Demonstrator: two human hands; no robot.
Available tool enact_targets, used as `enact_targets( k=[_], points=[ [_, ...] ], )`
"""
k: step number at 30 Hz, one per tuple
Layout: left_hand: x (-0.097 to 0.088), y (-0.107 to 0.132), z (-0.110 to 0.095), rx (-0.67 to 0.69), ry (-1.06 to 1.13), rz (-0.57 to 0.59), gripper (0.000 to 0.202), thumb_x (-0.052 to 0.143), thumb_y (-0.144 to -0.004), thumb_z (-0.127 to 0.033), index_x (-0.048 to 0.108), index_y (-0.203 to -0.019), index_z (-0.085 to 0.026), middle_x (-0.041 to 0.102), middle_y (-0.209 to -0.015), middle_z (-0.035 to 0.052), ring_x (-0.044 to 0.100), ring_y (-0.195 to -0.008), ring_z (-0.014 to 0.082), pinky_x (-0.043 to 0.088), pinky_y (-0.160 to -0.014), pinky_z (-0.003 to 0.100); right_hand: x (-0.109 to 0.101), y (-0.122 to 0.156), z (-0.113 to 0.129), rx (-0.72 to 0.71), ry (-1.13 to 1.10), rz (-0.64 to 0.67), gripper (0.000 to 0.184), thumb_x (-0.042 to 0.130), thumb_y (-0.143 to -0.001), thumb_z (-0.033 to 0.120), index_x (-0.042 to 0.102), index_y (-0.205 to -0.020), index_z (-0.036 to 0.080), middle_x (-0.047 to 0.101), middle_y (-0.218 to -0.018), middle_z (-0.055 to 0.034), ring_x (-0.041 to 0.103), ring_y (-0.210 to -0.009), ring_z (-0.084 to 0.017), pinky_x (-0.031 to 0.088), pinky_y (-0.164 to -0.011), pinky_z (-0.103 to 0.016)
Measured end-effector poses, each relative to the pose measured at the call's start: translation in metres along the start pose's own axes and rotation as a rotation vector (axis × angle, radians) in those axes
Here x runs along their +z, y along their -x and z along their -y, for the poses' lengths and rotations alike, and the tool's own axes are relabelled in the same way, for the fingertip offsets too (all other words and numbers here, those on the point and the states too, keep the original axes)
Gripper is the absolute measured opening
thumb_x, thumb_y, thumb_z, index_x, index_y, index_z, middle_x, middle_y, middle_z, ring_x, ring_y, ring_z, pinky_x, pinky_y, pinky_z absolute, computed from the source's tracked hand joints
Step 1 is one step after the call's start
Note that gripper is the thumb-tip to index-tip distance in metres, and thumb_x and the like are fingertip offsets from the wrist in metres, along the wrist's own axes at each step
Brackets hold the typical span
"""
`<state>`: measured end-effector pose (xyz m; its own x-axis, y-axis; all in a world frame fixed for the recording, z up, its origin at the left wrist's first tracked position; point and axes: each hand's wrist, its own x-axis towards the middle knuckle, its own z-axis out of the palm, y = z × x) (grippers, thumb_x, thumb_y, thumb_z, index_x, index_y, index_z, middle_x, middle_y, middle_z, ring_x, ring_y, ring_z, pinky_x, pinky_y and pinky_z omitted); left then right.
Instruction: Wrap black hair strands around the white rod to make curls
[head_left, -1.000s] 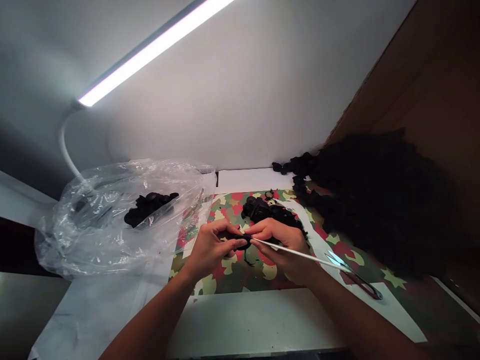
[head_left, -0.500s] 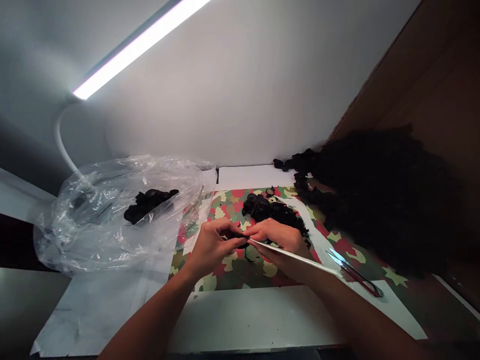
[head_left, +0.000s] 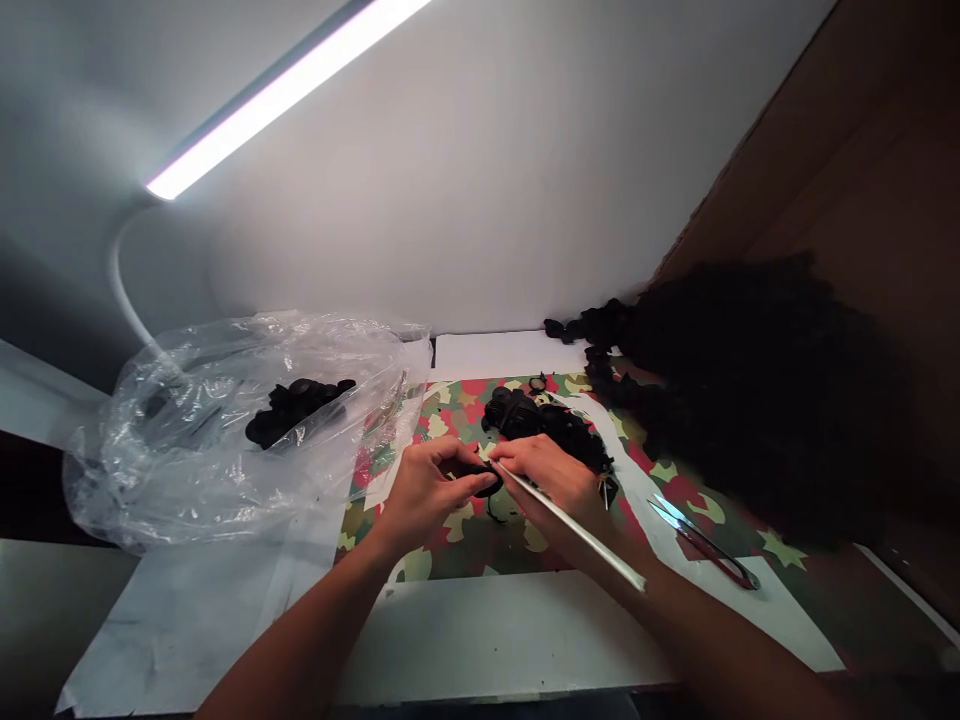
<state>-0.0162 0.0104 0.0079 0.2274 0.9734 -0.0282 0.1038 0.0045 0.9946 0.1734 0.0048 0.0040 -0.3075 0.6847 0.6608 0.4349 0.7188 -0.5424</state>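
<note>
My left hand (head_left: 426,490) pinches a small black piece (head_left: 487,487) above the camouflage-patterned mat (head_left: 480,545). My right hand (head_left: 559,480) is closed on a long thin metal rod (head_left: 570,527), whose tip meets the black piece and whose far end slants back over my right wrist. Just behind my hands lies a small heap of black pieces (head_left: 544,422) on the mat.
A crumpled clear plastic bag (head_left: 225,430) with black pieces inside lies at the left. A big dark pile (head_left: 757,400) fills the right side. Red-handled snips (head_left: 701,545) lie on the mat at the right. A lit lamp bar (head_left: 285,95) hangs overhead.
The metal rod has swung in my right hand: its free end dropped from near the snips down toward my right forearm. Both hands stay at the black piece.
</note>
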Motion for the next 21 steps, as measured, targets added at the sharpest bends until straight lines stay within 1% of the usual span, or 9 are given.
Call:
enact_targets(
  k=[2,5,8,10,12,15,18,20,21],
  points=[
    [-0.001,0.0,0.001,0.001,0.027,0.005,0.021,0.084,-0.074,-0.03,0.071,-0.075,-0.013,0.066,-0.064,0.0012,0.061,-0.051,0.0111,0.049,-0.048,0.021,-0.003,-0.002,-0.002,0.142,-0.028,-0.01,0.019,0.054,-0.099,0.02,0.069,-0.088,0.022,0.076,-0.093,-0.0051,0.07,-0.084,-0.02,0.054,-0.08,-0.034],
    [-0.004,0.0,0.003,0.017,0.061,0.004,0.024,0.086,-0.073,-0.03,0.074,-0.086,-0.014,0.068,-0.073,0.0021,0.062,-0.051,0.0106,0.051,-0.047,0.022,-0.011,-0.007,-0.007,0.409,-0.165,-0.04,0.013,0.061,-0.095,0.027,0.071,-0.087,0.023,0.076,-0.091,-0.0035,0.07,-0.083,-0.021,0.053,-0.075,-0.033],
    [-0.007,-0.002,0.004,0.032,0.113,-0.003,0.031,0.087,-0.072,-0.03,0.074,-0.096,-0.016,0.069,-0.083,0.0031,0.064,-0.054,0.0119,0.056,-0.047,0.024,-0.014,-0.01,-0.012,0.576,-0.295,-0.078,0.015,0.065,-0.092,0.032,0.071,-0.082,0.022,0.074,-0.086,-0.0029,0.066,-0.08,-0.02,0.05,-0.075,-0.032],
    [-0.008,-0.002,0.004,0.046,0.152,-0.016,0.032,0.087,-0.071,-0.029,0.074,-0.097,-0.017,0.068,-0.087,0.004,0.066,-0.061,0.0142,0.058,-0.047,0.025,-0.014,-0.011,-0.015,0.62,-0.369,-0.09,0.018,0.067,-0.09,0.035,0.069,-0.078,0.021,0.071,-0.087,-0.0035,0.063,-0.079,-0.019,0.048,-0.073,-0.031],
    [-0.007,-0.003,0.003,0.067,0.167,-0.029,0.032,0.087,-0.071,-0.028,0.074,-0.098,-0.017,0.068,-0.09,0.0053,0.067,-0.068,0.0165,0.059,-0.047,0.025,-0.012,-0.01,-0.017,0.643,-0.463,-0.083,0.025,0.067,-0.09,0.038,0.063,-0.072,0.021,0.066,-0.082,-0.0028,0.057,-0.074,-0.017,0.045,-0.067,-0.029],
    [-0.006,-0.004,0.004,0.084,0.151,-0.028,0.032,0.085,-0.073,-0.028,0.074,-0.1,-0.017,0.069,-0.094,0.007,0.067,-0.079,0.0194,0.06,-0.051,0.025,-0.01,-0.007,-0.018,0.683,-0.6,-0.04,0.037,0.064,-0.091,0.045,0.052,-0.066,0.021,0.047,-0.064,0.0031,0.041,-0.058,-0.013,0.034,-0.054,-0.026],
    [-0.006,-0.006,0.008,0.13,0.124,-0.052,0.039,0.086,-0.073,-0.024,0.071,-0.109,-0.019,0.071,-0.104,0.0081,0.067,-0.086,0.0196,0.062,-0.066,0.029,-0.009,-0.004,-0.019,0.726,-0.665,0.028,0.031,0.06,-0.094,0.049,0.06,-0.081,0.021,0.032,-0.059,0.0071,0.026,-0.052,-0.011,0.023,-0.048,-0.025],
    [-0.007,-0.007,0.01,0.213,0.058,-0.085,0.041,0.086,-0.072,-0.021,0.071,-0.11,-0.02,0.07,-0.109,0.0083,0.067,-0.093,0.02,0.06,-0.079,0.031,-0.008,-0.003,-0.019,0.734,-0.668,0.062,0.033,0.055,-0.097,0.051,0.066,-0.093,0.02,0.029,-0.057,0.0078,0.024,-0.051,-0.011,0.02,-0.047,-0.025],
    [-0.007,-0.007,0.01,0.261,0.004,-0.099,0.038,0.086,-0.073,-0.021,0.072,-0.109,-0.021,0.069,-0.11,0.0084,0.067,-0.097,0.0209,0.058,-0.084,0.032,-0.007,-0.003,-0.018,0.734,-0.661,0.076,0.037,0.051,-0.099,0.053,0.067,-0.094,0.02,0.028,-0.055,0.008,0.024,-0.05,-0.011,0.02,-0.046,-0.024]
  ],
)
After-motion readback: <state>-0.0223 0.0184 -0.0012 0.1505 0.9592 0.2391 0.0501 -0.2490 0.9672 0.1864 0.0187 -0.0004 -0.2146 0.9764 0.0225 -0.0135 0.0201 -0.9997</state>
